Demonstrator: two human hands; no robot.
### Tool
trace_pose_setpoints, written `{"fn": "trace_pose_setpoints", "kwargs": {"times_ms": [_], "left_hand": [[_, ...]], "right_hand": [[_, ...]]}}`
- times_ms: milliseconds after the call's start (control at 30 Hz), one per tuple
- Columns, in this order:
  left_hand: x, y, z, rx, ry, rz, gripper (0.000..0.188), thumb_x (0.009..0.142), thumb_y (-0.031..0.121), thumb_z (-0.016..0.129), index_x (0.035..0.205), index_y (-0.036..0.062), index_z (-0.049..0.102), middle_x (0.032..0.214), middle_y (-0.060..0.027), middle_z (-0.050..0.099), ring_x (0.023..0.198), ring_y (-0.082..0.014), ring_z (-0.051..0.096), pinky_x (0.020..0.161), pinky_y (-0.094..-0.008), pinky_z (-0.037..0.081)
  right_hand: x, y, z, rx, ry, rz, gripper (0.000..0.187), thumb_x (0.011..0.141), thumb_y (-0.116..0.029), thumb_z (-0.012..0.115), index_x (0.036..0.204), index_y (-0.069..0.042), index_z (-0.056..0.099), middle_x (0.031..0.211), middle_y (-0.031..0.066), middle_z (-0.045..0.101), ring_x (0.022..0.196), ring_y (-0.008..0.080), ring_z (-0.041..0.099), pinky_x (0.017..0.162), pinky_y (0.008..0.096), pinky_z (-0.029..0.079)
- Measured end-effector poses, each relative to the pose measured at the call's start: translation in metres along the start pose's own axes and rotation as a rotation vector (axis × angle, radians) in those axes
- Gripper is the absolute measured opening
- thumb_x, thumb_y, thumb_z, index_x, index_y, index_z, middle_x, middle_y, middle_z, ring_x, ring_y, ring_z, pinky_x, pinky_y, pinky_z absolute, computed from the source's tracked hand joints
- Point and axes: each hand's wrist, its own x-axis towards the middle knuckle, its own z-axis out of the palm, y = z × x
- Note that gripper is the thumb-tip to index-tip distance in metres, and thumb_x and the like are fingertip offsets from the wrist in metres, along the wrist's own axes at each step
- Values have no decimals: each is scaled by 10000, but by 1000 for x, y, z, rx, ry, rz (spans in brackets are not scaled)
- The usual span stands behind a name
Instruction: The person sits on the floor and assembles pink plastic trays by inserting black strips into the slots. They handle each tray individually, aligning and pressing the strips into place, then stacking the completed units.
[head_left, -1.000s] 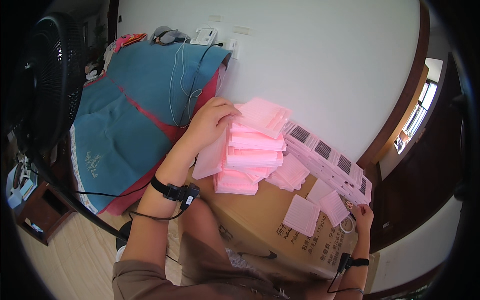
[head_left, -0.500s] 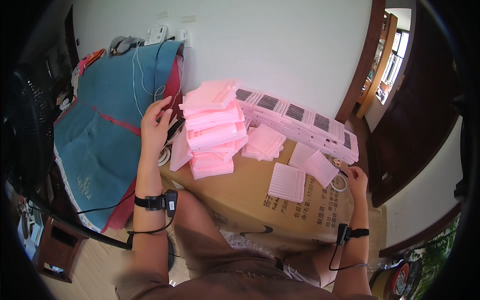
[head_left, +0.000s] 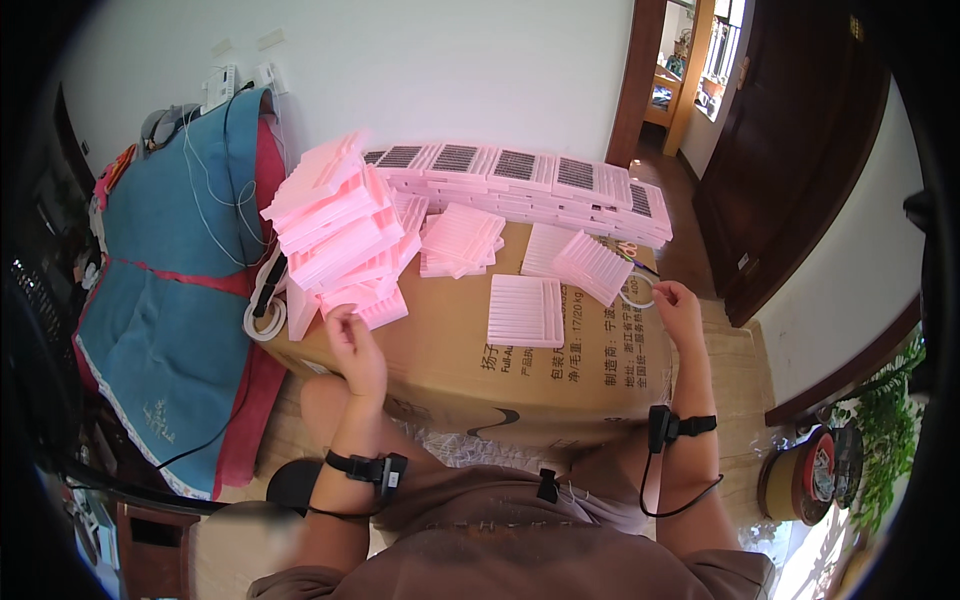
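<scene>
Near left hand: pink stack, white coil.

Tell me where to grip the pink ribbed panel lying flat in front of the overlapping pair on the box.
I'd pinch the near edge of the pink ribbed panel, coming from the near side. It lies flat with nothing on top, and that edge is uncovered, while the overlapping pair lies close by its far right corner.

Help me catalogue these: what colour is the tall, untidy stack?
The stack is light pink, clearest in the head view.
</scene>
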Motion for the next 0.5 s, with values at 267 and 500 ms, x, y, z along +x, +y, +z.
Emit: {"fn": "trace_pose_setpoints", "kwargs": {"times_ms": [267,500], "left_hand": [[-59,-2,70,73,-580,-375,146,978,42,619,1104,36,693,884,2,625,727,-61,541,636,-234,447],[-31,-7,22,276,10,-71,127,950,16,620,1069,9,662,944,-58,606,781,-114,544,689,-267,462]], "right_hand": [[-48,-16,64,242,-234,119,241,914,-197,746,1060,-5,748,874,59,743,805,124,673,740,302,534],[-70,-10,75,211,-264,121,193,957,-158,710,1056,6,738,840,-3,688,773,78,601,720,266,502]]}}
